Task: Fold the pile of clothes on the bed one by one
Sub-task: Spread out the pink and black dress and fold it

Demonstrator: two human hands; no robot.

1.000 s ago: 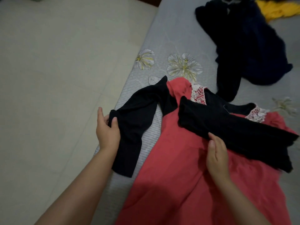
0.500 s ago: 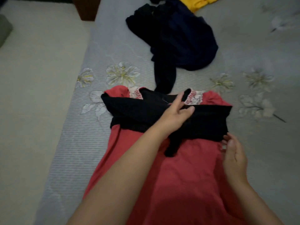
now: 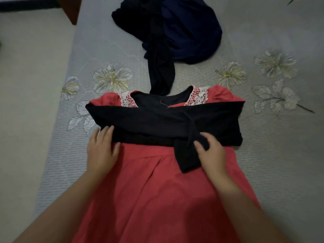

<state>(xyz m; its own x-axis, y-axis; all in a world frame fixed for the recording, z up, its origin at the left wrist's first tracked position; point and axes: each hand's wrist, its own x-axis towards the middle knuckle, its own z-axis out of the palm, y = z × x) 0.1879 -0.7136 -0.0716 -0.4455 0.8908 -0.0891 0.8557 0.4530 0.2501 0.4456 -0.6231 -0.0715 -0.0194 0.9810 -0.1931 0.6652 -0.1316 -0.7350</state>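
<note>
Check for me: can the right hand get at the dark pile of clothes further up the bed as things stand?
Probably yes. The right hand rests on the black sleeves folded across the red dress, and the dark pile lies straight beyond with only bare bedsheet around it. It would need a forward stretch over the dress.

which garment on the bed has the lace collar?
The red dress under both hands, black sleeves folded across its chest. The dark pile beyond it shows no lace.
</note>
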